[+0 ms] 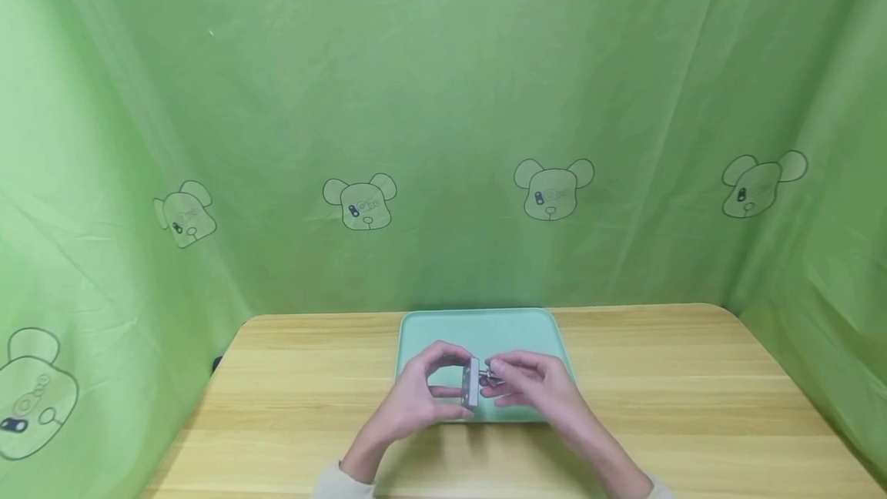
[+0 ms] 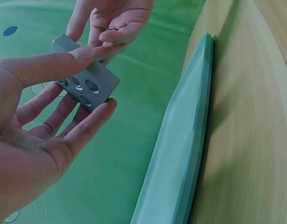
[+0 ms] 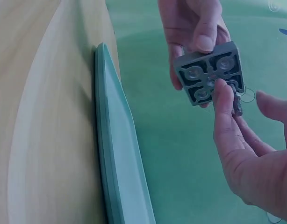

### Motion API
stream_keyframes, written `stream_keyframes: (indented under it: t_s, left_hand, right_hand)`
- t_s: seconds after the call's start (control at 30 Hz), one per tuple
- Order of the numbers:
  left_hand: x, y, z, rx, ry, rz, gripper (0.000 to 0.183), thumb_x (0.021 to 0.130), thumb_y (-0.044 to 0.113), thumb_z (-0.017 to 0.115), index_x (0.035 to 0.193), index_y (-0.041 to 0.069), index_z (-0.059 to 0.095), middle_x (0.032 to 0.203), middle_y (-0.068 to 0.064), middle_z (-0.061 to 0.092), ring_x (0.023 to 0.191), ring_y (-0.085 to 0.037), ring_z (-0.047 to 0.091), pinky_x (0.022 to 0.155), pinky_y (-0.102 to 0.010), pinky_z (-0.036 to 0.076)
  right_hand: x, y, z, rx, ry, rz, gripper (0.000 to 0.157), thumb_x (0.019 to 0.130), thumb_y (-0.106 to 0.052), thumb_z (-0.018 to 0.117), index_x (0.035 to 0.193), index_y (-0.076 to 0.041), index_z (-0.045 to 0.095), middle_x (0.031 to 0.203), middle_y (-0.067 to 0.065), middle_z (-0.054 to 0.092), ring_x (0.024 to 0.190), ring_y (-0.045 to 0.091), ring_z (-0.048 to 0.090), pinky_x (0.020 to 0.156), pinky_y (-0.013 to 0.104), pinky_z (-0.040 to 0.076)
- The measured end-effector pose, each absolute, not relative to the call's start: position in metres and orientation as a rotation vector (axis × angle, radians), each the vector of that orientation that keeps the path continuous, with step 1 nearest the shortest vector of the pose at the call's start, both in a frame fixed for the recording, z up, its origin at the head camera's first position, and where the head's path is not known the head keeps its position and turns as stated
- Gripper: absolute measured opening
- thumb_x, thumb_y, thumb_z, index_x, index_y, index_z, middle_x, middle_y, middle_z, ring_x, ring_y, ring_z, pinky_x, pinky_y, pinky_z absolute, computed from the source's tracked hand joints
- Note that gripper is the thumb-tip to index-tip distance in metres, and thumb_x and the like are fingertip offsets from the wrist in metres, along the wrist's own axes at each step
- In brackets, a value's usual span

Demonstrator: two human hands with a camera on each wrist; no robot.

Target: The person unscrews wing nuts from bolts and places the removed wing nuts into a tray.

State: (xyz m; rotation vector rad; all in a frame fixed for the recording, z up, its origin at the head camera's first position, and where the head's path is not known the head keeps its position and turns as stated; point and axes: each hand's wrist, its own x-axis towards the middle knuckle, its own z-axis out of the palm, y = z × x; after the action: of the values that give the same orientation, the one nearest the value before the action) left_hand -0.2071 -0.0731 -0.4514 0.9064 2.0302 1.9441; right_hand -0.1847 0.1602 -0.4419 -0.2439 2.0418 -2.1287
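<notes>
Pale cuffs (image 1: 343, 483) show lowest, over the near edge of the table, with both forearms reaching up from them. Beyond them, above the near half of the tray, the left hand (image 1: 419, 399) is clamped on a squarish grey metal block (image 1: 470, 383), its thumb on one edge and fingers on the opposite one. One face of the block has round holes; the other is ribbed, with rings near its corners. From the ribbed side sticks a threaded metal bolt (image 3: 237, 107); whether it is screwed in, I cannot tell. The right hand (image 1: 547, 383) has its index finger extended against the ribbed face, beside the bolt, with the thumb spread apart from that finger.

Both hands and the block stand between the head camera and the tray, covering part of its middle and near rim. Mint-green, shallow and rounded at the corners, the tray (image 1: 478, 329) lies flat, its far rim along the middle of the table's far edge. Light wood with streaky grain makes up the table (image 1: 679, 376), its far corners rounded.

Behind the far edge and along both sides hangs a creased green curtain (image 1: 457, 91), printed with outlined bear heads (image 1: 554, 193) and dark blue patches.
</notes>
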Motion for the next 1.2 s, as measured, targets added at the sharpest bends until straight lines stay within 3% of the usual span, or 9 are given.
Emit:
stream_keyframes:
  t_s: [0.23, 0.47, 0.9, 1.07, 1.2]
  left_hand:
    - [-0.207, -0.072, -0.455, 0.942, 2.113, 1.897, 0.068, 0.069, -0.016, 0.083, 0.128, 0.011, 0.062, 0.130, -0.007, 0.057, 0.126, -0.028, 0.057, 0.093, -0.037, 0.063]
    - [-0.206, -0.071, -0.456, 0.958, 2.150, 1.868, 0.068, 0.068, -0.016, 0.084, 0.127, 0.011, 0.062, 0.128, -0.005, 0.058, 0.126, -0.027, 0.057, 0.092, -0.034, 0.063]
    - [-0.205, -0.069, -0.453, 0.914, 2.047, 1.918, 0.070, 0.068, -0.014, 0.085, 0.130, 0.009, 0.060, 0.131, -0.008, 0.059, 0.126, -0.028, 0.058, 0.092, -0.039, 0.063]
    - [-0.207, -0.071, -0.454, 0.879, 1.972, 1.960, 0.068, 0.071, -0.010, 0.086, 0.131, 0.006, 0.059, 0.133, -0.012, 0.059, 0.127, -0.032, 0.058, 0.092, -0.042, 0.063]
    - [-0.208, -0.073, -0.454, 0.841, 1.893, 2.003, 0.067, 0.072, -0.009, 0.086, 0.132, 0.005, 0.060, 0.135, -0.015, 0.058, 0.127, -0.038, 0.058, 0.093, -0.045, 0.063]
  right_hand:
    - [-0.186, 0.163, -0.444, -0.192, 1.957, -2.114, 0.050, 0.096, -0.021, 0.074, 0.130, 0.013, 0.059, 0.116, 0.023, 0.071, 0.101, 0.034, 0.073, 0.090, 0.042, 0.064]
    - [-0.187, 0.164, -0.448, -0.187, 1.925, -2.090, 0.047, 0.093, -0.016, 0.075, 0.126, 0.014, 0.060, 0.109, 0.023, 0.073, 0.097, 0.030, 0.074, 0.094, 0.050, 0.061]
    - [-0.186, 0.164, -0.445, -0.276, 2.124, -2.055, 0.034, 0.091, -0.015, 0.077, 0.114, 0.008, 0.068, 0.104, 0.020, 0.075, 0.092, 0.028, 0.074, 0.079, 0.039, 0.067]
    - [-0.182, 0.159, -0.441, -0.362, 2.292, -2.070, 0.025, 0.089, -0.014, 0.080, 0.107, 0.003, 0.073, 0.101, 0.016, 0.076, 0.089, 0.026, 0.075, 0.077, 0.039, 0.067]
    - [-0.179, 0.154, -0.443, -0.563, 2.541, -2.054, 0.015, 0.088, -0.011, 0.081, 0.102, -0.008, 0.077, 0.098, 0.005, 0.077, 0.087, 0.019, 0.075, 0.079, 0.034, 0.067]
